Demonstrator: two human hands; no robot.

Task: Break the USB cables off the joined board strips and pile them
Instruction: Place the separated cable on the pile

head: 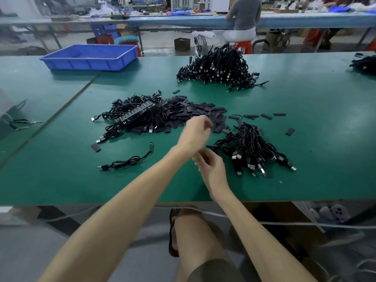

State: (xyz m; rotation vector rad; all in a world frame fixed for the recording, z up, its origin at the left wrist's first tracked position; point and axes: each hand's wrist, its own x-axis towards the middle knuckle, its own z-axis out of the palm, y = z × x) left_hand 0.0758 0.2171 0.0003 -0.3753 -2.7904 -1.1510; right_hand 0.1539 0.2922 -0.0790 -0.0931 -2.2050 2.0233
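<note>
Green counter has a far heap and a near heap of freed USB cables. Board strips at left are still joined, so lots remains. Left hand and right hand curl; what each grip pinches, I cannot tell.

Forearms bare up to the left hand and right hand; olive-brown shorts at 6 o'clock; dark sandal beside the knee.
</note>
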